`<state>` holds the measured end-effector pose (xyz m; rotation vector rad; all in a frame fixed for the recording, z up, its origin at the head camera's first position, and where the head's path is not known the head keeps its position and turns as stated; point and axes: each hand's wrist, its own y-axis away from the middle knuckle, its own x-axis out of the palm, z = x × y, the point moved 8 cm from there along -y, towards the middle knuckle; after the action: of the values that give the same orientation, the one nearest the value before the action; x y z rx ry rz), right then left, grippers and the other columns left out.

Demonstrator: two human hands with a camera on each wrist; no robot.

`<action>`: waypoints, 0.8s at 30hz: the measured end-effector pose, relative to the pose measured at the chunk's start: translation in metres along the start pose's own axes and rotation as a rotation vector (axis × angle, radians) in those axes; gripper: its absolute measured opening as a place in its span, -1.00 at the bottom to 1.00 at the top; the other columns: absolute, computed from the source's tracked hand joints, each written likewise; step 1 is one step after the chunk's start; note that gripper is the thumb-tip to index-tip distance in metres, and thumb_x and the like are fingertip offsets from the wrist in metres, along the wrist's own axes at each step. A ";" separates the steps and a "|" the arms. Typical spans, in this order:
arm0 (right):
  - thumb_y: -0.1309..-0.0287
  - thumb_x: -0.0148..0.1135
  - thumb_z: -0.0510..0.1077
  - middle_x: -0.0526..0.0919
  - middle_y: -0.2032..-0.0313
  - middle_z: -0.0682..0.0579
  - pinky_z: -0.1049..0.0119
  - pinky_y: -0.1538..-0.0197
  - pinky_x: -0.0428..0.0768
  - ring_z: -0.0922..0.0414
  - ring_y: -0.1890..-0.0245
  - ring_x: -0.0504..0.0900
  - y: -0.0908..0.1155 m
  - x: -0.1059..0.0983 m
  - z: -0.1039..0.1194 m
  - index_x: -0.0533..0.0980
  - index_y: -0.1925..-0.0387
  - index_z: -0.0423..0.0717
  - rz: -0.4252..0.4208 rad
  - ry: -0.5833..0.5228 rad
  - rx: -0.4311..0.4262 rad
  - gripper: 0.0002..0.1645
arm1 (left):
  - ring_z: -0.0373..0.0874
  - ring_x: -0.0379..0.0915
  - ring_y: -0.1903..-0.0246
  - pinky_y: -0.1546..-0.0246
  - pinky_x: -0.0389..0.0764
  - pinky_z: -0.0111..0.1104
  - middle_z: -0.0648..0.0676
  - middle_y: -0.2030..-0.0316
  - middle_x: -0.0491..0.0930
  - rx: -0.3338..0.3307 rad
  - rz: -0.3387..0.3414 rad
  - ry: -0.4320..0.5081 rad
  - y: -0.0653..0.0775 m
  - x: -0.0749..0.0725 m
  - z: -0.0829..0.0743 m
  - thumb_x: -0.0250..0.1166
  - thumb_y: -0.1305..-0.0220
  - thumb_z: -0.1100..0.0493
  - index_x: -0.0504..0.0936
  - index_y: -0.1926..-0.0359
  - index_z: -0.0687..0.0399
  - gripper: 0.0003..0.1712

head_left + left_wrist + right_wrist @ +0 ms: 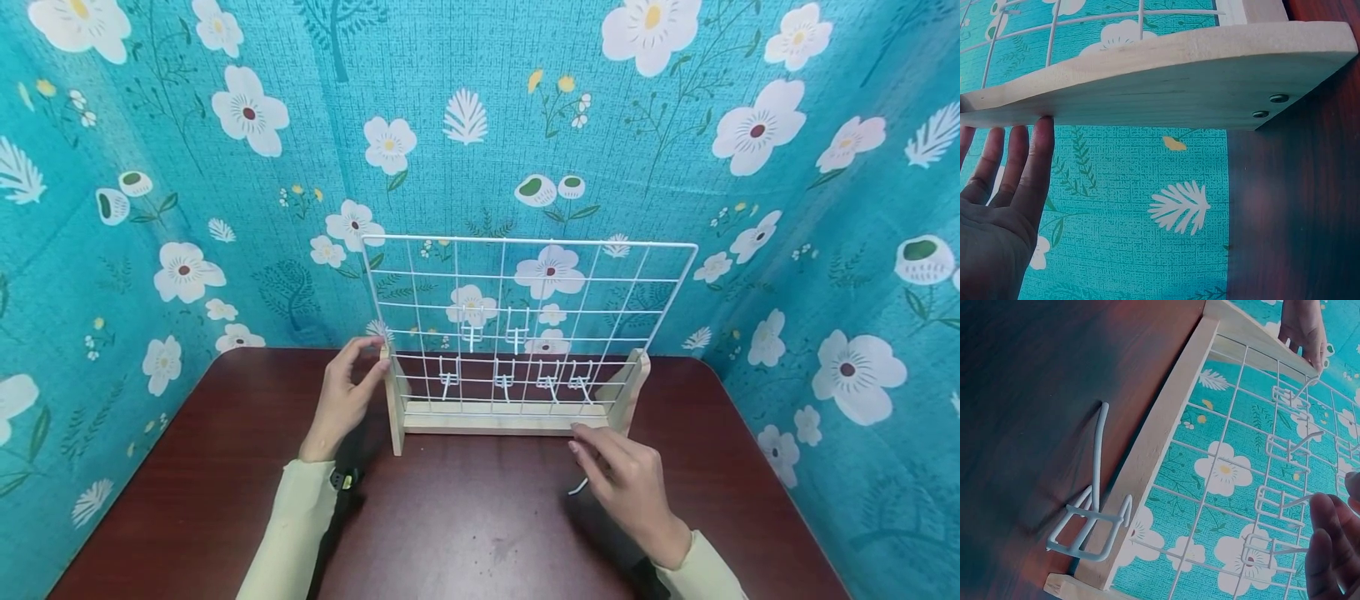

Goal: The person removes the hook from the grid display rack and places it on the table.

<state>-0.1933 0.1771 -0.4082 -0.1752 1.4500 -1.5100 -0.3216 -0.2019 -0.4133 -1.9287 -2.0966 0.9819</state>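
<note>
Six white hooks (515, 336) hang on the wire grid (503, 276), two in a higher row and four in a lower one, while a loose hook (1096, 487) lies on the desk (480, 517), just in front of the wooden stand (465, 423) toward its right end. The right hand (630, 483) is above the loose hook, hiding most of it from the head view; its fingers are loosely bent, with nothing seen in them. At the stand's other end, the left hand (348, 387) touches the left side panel (1166, 94) near its top, its fingers fairly straight. Two dark screws (1279, 98) show low on that panel. The stand holds the grid up toward the desk's far edge, between the rounded far corners, and blue-green floral cloth (435, 50) hangs behind and at both sides.
</note>
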 end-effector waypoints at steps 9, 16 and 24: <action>-0.47 0.25 0.05 0.76 0.44 0.11 0.56 0.48 0.42 0.38 0.55 0.46 -0.006 -0.002 0.001 0.75 0.07 -0.13 -0.035 -0.032 -0.021 -0.65 | -0.37 0.56 0.03 0.11 0.56 -0.73 0.38 -0.10 0.63 -0.004 -0.006 -0.010 -0.003 0.001 -0.008 0.30 -0.42 0.38 0.58 -0.19 0.36 -0.64; -0.50 0.21 0.08 0.79 0.40 0.07 0.54 0.47 0.45 0.36 0.53 0.50 -0.008 -0.001 0.002 0.75 0.08 -0.13 -0.036 -0.023 -0.034 -0.61 | -0.51 0.52 0.03 0.10 0.54 -0.73 0.41 -0.11 0.62 0.010 0.003 0.005 0.000 0.001 -0.030 0.27 -0.44 0.39 0.58 -0.19 0.35 -0.66; -0.51 0.20 0.08 0.82 0.36 0.03 0.49 0.42 0.52 0.30 0.50 0.59 -0.011 -0.003 0.002 0.75 0.11 -0.14 -0.034 -0.012 -0.034 -0.60 | -0.47 0.53 0.02 0.11 0.54 -0.74 0.37 -0.09 0.63 0.001 -0.006 0.003 0.002 0.000 -0.026 0.28 -0.44 0.37 0.57 -0.19 0.41 -0.65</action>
<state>-0.1965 0.1749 -0.3970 -0.2308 1.4706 -1.5098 -0.3071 -0.1920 -0.3938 -1.9209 -2.0994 0.9777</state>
